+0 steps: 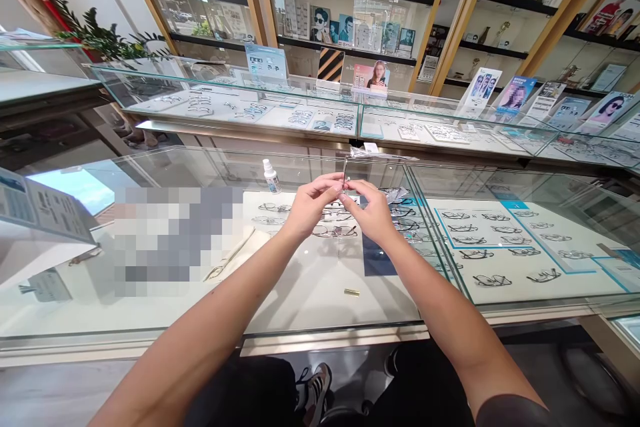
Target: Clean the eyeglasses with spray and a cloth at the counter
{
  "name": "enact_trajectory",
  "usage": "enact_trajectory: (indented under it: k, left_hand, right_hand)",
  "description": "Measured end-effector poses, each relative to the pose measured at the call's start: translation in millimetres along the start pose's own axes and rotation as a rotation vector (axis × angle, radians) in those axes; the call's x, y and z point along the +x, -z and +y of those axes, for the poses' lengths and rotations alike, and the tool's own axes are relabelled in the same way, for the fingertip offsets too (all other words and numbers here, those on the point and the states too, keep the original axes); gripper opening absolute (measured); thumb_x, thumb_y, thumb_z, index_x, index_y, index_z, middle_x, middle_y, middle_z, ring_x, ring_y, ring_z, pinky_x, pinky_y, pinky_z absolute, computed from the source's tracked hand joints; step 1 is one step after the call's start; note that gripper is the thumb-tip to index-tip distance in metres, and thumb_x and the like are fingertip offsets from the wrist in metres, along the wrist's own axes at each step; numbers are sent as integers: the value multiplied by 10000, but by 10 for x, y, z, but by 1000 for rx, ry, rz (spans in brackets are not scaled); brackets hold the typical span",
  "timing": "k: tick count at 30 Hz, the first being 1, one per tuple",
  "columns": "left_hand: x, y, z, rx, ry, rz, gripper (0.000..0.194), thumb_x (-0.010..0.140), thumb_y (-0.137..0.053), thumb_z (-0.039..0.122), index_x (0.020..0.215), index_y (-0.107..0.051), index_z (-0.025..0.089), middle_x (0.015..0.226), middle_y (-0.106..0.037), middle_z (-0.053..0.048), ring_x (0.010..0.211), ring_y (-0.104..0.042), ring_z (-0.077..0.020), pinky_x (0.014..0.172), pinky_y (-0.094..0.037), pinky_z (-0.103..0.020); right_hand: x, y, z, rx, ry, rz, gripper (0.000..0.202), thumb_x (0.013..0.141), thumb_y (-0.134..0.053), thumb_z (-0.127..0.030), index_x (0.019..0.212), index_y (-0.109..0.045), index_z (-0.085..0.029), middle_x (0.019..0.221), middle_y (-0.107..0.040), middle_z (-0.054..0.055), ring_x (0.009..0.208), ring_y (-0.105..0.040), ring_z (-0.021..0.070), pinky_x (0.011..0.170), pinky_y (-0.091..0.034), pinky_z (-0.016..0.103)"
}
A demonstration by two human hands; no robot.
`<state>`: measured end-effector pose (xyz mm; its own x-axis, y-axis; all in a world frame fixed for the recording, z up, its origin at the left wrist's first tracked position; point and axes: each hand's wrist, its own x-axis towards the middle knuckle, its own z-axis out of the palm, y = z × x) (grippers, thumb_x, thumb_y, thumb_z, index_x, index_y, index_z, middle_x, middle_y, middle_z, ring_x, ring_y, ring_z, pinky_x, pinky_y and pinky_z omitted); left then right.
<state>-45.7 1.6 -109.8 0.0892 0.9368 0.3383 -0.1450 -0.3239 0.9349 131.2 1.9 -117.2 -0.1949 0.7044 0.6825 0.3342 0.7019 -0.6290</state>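
My left hand (313, 203) and my right hand (371, 205) meet above the glass display case (310, 307). Fingers of both are pinched on a small thin dark piece (345, 173), which stands up between the fingertips; it looks like part of a glasses frame, but its lower portion is hidden. Rows of glasses (335, 231) lie inside the case below the hands. To the left of my left hand stands a white spray bottle (271, 177). A small gold-coloured bar (352, 292) lies nearer the front edge.
A cream cloth (240, 255) lies left of centre, beside a blurred patch. A printed stand (45, 213) is at the far left. More glasses (493, 280) show in the right-hand case. Behind run further glass cases (240, 87) and shelves.
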Motion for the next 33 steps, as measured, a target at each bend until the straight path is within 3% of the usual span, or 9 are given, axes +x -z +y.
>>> enact_trajectory:
  k: [4,11,15,17,20,24,29,33]
  left_hand:
    - [51,70,45,125,-83,135,262,903,-808,501,937,-828,242,1304,-779,-99,1267,-690,-316,1122,-538,-490]
    - [261,477,115,346,-204,486,127,916,-722,339,896,-739,215,970,-765,-48,985,-704,-230,922,-546,-358]
    - [357,787,80,591,-222,656,43,905,-674,252,909,-695,214,1020,-727,-49,979,-688,-219,919,-541,-349]
    - [394,921,11,701,-185,705,103,889,-675,225,991,-686,212,1107,-713,-70,1022,-684,-230,984,-530,-381]
    - [444,1079,-141,777,-50,731,392,840,-750,222,1212,-629,199,1313,-654,-141,1186,-656,-286,1108,-484,-451]
    - [511,1219,-349,751,141,632,668,785,-810,187,1376,-501,198,1486,-581,-192,1334,-603,-322,1157,-458,-451]
    - [581,1324,-518,714,261,573,542,846,-770,196,1312,-492,201,1332,-676,-148,1158,-671,-286,1091,-487,-427]
    - [603,1386,-599,712,288,565,300,834,-746,198,1059,-549,219,1067,-676,-95,1064,-655,-316,1061,-483,-481]
  right_hand:
    - [10,30,37,-24,3,-5,223,1031,-682,-369,1206,-786,-278,1258,-817,77,1185,-740,259,1084,-562,442]
    - [37,134,40,-109,-13,-17,226,1058,-638,-354,1218,-784,-291,1281,-812,49,1228,-701,265,1121,-517,458]
    - [52,178,35,-139,-26,-41,198,1039,-674,-357,1178,-791,-281,1254,-825,48,1210,-700,288,1094,-514,473]
    - [52,182,45,-155,-44,-39,185,1024,-698,-359,1157,-799,-278,1236,-833,53,1204,-703,304,1074,-522,480]
    - [46,174,74,-188,-43,-33,169,1009,-725,-375,1124,-808,-283,1211,-841,58,1178,-715,320,1060,-522,499]
    - [40,169,99,-175,6,-36,189,1012,-726,-421,1119,-800,-284,1197,-841,60,1154,-711,319,1054,-516,501]
    - [55,196,61,-107,57,-56,201,1045,-681,-441,1145,-762,-287,1209,-822,56,1148,-711,295,1070,-492,489]
    - [69,225,19,-54,54,-33,207,1056,-663,-448,1165,-744,-292,1208,-799,61,1171,-695,286,1060,-495,466]
